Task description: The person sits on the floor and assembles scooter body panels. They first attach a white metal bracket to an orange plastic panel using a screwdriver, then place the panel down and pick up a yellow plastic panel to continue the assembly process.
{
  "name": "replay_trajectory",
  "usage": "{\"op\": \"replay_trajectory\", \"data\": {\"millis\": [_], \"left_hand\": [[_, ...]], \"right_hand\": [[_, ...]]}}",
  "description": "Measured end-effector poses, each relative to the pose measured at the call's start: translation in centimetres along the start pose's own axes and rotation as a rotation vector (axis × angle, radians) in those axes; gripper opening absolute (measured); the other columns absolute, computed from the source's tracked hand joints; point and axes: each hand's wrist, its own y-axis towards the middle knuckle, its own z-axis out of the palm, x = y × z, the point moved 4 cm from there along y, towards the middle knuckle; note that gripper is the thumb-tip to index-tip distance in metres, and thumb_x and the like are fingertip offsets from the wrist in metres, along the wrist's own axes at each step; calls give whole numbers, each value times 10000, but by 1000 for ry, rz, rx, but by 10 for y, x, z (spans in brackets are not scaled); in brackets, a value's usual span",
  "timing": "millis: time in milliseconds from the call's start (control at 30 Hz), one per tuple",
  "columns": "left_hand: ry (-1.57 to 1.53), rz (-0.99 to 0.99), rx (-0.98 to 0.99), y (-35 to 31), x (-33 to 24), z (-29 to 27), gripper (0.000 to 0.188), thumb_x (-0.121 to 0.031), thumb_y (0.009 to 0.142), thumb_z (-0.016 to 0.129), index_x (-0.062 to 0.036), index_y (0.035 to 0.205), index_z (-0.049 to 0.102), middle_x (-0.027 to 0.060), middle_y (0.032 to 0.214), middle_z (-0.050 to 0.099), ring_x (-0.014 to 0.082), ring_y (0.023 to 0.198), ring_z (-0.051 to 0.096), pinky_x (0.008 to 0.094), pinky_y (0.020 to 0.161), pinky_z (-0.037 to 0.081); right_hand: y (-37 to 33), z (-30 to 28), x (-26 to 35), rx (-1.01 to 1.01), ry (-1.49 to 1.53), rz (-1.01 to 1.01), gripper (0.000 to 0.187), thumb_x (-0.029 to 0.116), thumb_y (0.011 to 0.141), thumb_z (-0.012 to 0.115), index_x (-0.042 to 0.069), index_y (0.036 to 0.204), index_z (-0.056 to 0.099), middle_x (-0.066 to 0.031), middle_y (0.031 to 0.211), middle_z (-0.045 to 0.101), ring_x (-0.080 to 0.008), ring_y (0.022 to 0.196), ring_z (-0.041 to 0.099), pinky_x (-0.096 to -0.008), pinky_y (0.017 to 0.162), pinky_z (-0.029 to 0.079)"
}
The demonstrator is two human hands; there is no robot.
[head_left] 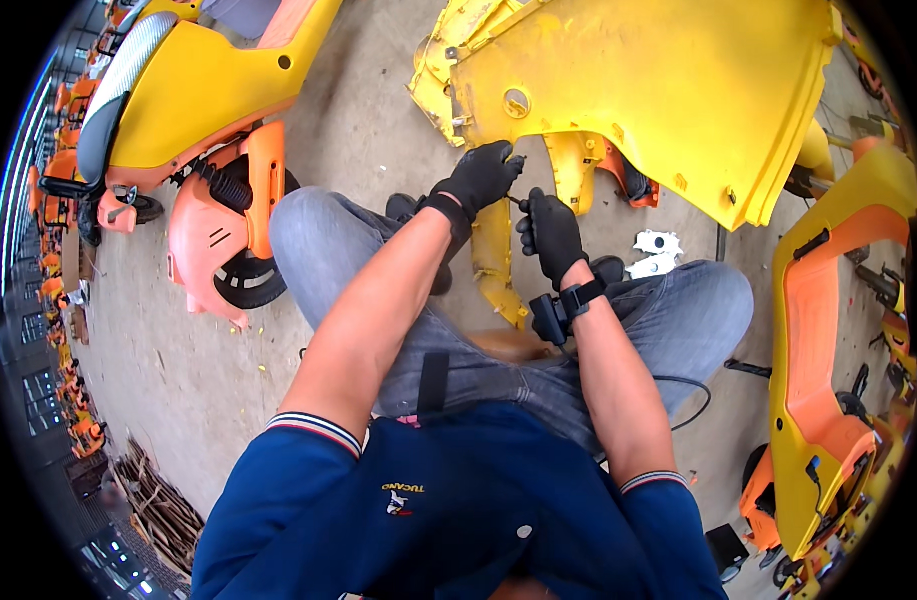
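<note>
While your left hand and right hand are curling near each other, can't tell on what, you're needing slow, steady moves; the yellow panel is sitting just beyond.

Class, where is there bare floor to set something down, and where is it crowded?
Mostly bare floor lies between the stick pile and the pink fender; another strip between the yellow scooter and the large yellow panel. It is crowded around the left hand and right hand, near panel, knees and white parts.
</note>
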Motion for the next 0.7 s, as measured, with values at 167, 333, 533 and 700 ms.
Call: {"op": "replay_trajectory", "data": {"millis": [167,333,533,700], "left_hand": [[-4,14,14,2,-1,-1,384,-374,919,565,6,961,597,248,954,635,397,871,605,443,767,466],[-5,26,6,2,1,3,378,-379,918,559,-2,908,586,239,907,628,394,833,597,442,736,460],[9,57,-21,3,-2,0,372,-378,917,566,-9,869,574,232,846,615,388,776,587,443,697,451],[-8,39,-19,4,0,0,378,-381,915,572,-6,863,573,231,829,608,383,756,581,440,689,449]], "right_hand": [[7,-1,-1,-38,-103,-312,218,171,889,673,8,1017,604,-45,787,610,-94,651,575,-259,534,503],[1,6,3,-95,-10,-220,233,212,894,673,19,996,594,-43,775,608,-96,649,584,-267,553,522],[6,-1,-1,-23,12,-77,229,232,923,630,13,975,588,-51,742,599,-114,623,588,-271,546,519],[13,1,-4,-22,-22,-399,212,218,930,615,11,972,588,-55,740,603,-113,618,588,-274,541,516]]}}
